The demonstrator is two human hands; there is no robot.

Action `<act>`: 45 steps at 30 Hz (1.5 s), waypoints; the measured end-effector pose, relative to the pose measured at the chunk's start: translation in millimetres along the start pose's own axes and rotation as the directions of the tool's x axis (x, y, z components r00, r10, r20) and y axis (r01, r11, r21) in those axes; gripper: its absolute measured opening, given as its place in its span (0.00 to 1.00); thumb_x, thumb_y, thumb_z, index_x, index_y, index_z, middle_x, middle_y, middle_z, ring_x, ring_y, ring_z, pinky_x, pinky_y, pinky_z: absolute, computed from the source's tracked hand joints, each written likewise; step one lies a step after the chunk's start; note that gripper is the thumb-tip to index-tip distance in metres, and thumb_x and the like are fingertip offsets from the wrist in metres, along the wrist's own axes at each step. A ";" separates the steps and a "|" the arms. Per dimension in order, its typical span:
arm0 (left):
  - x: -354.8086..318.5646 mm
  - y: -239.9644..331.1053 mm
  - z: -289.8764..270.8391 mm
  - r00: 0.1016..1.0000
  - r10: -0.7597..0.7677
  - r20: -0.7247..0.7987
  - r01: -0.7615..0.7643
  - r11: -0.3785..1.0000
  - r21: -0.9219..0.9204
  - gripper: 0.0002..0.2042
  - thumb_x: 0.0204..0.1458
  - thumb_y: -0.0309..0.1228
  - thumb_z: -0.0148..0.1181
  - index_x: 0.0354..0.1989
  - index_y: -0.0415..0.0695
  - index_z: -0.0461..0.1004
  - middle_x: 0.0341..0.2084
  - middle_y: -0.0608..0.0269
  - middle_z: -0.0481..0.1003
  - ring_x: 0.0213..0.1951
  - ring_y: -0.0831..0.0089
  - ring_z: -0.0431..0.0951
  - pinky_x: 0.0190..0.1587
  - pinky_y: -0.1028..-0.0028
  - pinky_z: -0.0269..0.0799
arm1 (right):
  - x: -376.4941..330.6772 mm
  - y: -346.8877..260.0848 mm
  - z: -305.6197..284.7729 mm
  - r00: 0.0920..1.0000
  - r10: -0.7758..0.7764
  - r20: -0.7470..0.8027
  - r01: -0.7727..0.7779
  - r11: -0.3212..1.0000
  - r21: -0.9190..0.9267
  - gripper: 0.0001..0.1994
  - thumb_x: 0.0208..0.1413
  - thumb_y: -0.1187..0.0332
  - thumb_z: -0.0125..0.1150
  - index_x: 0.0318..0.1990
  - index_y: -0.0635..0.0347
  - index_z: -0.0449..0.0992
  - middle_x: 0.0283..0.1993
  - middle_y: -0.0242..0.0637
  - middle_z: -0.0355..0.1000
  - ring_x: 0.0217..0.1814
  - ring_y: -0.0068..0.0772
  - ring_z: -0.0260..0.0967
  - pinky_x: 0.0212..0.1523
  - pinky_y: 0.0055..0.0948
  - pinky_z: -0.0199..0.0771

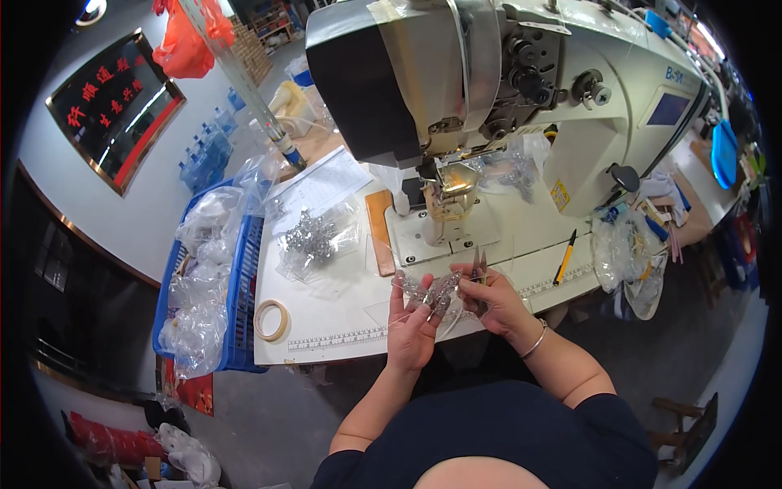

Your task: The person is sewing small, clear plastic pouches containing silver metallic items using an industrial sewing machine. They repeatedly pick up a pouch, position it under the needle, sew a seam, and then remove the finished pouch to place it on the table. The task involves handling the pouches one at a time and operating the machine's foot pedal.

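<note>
My left hand (pixel 411 330), palm up, pinches a crinkled, silvery-grey, partly see-through piece (pixel 441 295) in front of the sewing machine (pixel 521 90). Against the same piece, the fingertips of my right hand (pixel 498 303) are closed. A pair of pointed thread snips (pixel 479 262) is also held in that hand, blades pointing away from me. A bangle circles my right wrist. Beyond my hands are the machine's needle plate and presser foot area, with a brown flat bar (pixel 380 232) beside the plate.
Left of the machine lie a clear bag of silvery pieces (pixel 314 238), a paper sheet (pixel 326 183) and a tape roll (pixel 271 320). A blue basket (pixel 244 285) of plastic bags stands at the table's left edge. A yellow pen (pixel 565 257) and more bags (pixel 623 248) lie at right.
</note>
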State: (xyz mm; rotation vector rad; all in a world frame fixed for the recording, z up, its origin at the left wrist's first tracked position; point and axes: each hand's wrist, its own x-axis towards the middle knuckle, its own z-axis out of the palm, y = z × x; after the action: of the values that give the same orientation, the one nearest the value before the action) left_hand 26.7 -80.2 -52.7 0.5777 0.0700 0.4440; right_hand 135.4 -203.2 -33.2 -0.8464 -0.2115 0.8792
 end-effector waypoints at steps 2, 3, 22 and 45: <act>-2.3 -0.2 -0.1 1.000 0.002 0.011 -0.002 1.000 0.014 0.31 0.56 0.18 0.44 0.65 0.60 0.45 0.56 0.51 0.63 0.56 0.60 0.66 0.56 0.60 0.65 | 1.5 0.4 -0.5 1.000 0.007 0.020 -0.008 1.000 0.015 0.16 0.51 0.72 0.60 0.49 0.60 0.72 0.31 0.22 0.65 0.26 0.13 0.58 0.25 0.15 0.58; -2.7 -0.9 -0.4 1.000 0.007 -0.001 -0.007 1.000 0.018 0.31 0.56 0.18 0.44 0.65 0.60 0.45 0.56 0.51 0.62 0.56 0.60 0.66 0.56 0.60 0.65 | 2.0 0.8 -0.4 1.000 0.009 0.025 -0.010 1.000 0.016 0.16 0.51 0.72 0.60 0.49 0.60 0.72 0.31 0.22 0.65 0.26 0.13 0.58 0.25 0.14 0.57; -3.7 9.6 5.6 0.996 -0.076 0.052 0.086 0.968 -0.237 0.29 0.56 0.45 0.43 0.65 0.55 0.46 0.62 0.54 0.53 0.62 0.55 0.56 0.63 0.48 0.48 | 16.4 2.5 -7.1 0.991 0.131 0.005 -0.130 0.978 0.161 0.15 0.52 0.72 0.59 0.48 0.56 0.71 0.29 0.21 0.64 0.26 0.13 0.59 0.24 0.15 0.55; -2.0 -6.3 -9.7 0.980 0.139 -0.139 -0.136 0.990 0.036 0.28 0.54 0.16 0.47 0.62 0.52 0.51 0.48 0.52 0.70 0.46 0.70 0.73 0.47 0.71 0.72 | 3.6 13.9 2.9 0.997 0.076 0.000 -0.075 0.989 0.129 0.15 0.52 0.72 0.59 0.48 0.62 0.70 0.28 0.25 0.65 0.26 0.16 0.61 0.25 0.17 0.59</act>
State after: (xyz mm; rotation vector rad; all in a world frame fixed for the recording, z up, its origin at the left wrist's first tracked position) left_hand 25.5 -80.7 -64.4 0.5786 0.1725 0.6193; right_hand 128.0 -194.1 -42.0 -0.7392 -0.1176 0.9514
